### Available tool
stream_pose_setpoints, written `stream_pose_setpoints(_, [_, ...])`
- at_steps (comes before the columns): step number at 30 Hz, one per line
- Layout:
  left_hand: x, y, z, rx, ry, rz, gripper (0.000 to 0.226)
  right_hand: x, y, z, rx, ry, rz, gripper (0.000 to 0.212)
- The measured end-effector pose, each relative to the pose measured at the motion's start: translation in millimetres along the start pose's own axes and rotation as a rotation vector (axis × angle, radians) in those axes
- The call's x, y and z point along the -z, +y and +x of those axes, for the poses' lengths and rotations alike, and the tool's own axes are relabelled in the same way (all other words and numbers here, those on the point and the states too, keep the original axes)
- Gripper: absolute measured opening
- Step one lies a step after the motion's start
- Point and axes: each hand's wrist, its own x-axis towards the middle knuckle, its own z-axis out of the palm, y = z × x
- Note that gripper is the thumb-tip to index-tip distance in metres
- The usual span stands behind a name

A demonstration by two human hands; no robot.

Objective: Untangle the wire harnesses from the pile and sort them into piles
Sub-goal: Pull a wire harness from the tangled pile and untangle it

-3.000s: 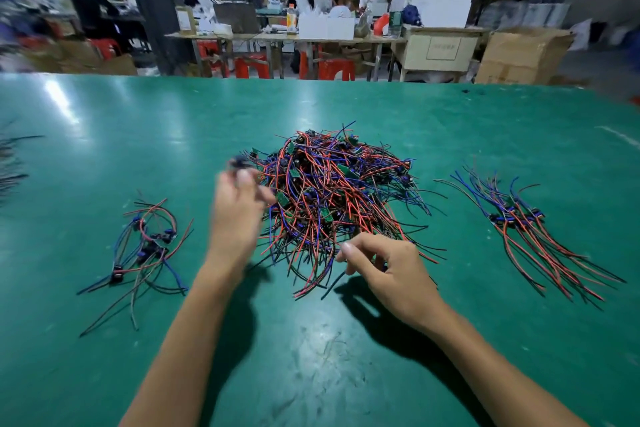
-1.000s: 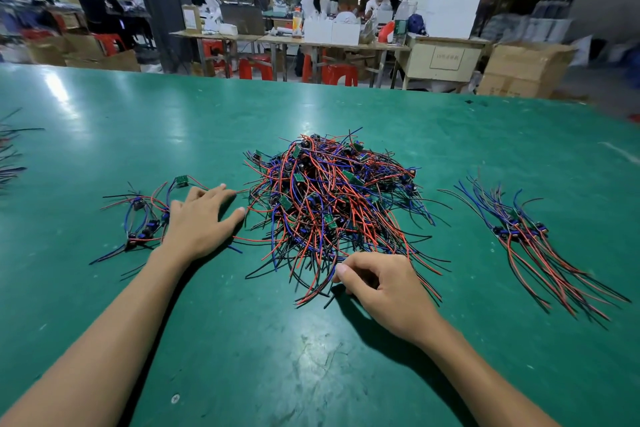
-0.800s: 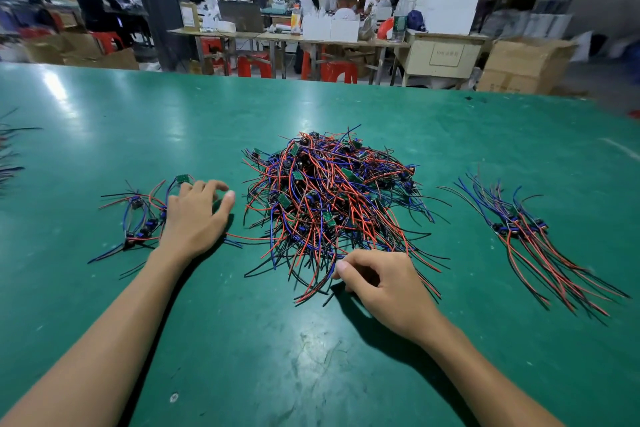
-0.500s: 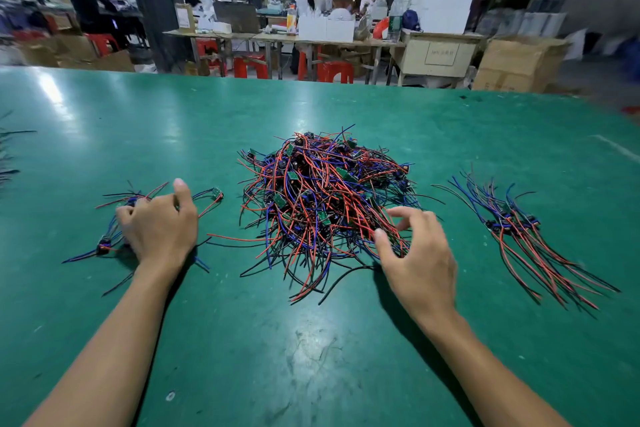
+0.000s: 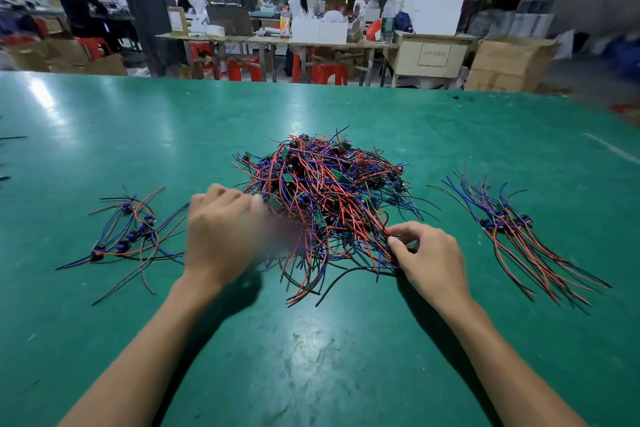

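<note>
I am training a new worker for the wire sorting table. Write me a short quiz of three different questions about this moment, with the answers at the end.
1. True or false: the right hand pinches wires at the near right edge of the big tangled pile.
2. How many smaller sorted piles lie beside the big tangled pile on the green table? A) one B) two C) four
3. Fill in: the left hand, blurred by motion, is between the big tangled pile and the ____ small pile.

Key:
1. True.
2. B: the left small pile and the right small pile.
3. left
</note>
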Motion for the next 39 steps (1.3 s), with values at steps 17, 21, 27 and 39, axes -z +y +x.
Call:
stream_pose_setpoints(17, [-10.9,34.1,-20.9,-0.153,-0.141,-0.188,0.038,19.7,2.6,6.4,0.05,-0.262,-0.014,0.029])
stream_pose_setpoints(21, [-8.9,34.4,-21.7,-0.128,-0.136,-0.204,0.04,25.2,8.2,9.9,0.103,-0.22,0.037,0.016])
stream_pose_setpoints(27, [3.3,53.9,-17.5,-0.129,-0.109,-0.323,0.029,35.2,-2.8,8.3,0.311,-0.017,0.233,0.035])
stream_pose_setpoints(39, [2.8,57.0,-14.1,-0.075,-0.075,-0.525,0.019,12.4,-35.3,-17.2,0.465,-0.053,0.484,0.044])
